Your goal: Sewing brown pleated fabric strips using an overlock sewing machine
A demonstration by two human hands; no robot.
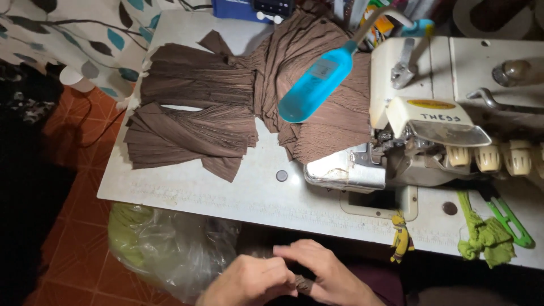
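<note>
White sewing table [238, 192] | plastic bag [170, 249]: green cloth | left hand [249, 280], right hand [328, 277]: both pinch brown fabric piece [305, 285]

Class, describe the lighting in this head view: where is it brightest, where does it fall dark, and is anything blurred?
In the head view, the white table and sewing machine under the blue lamp are brightest; the floor at left falls into deep shadow; the hands, below the table edge, are dimmer and slightly soft, holding brown fabric.

White sewing table [238, 192] with brown pleated fabric pieces [192, 113] and overlock machine [430, 124].
</note>
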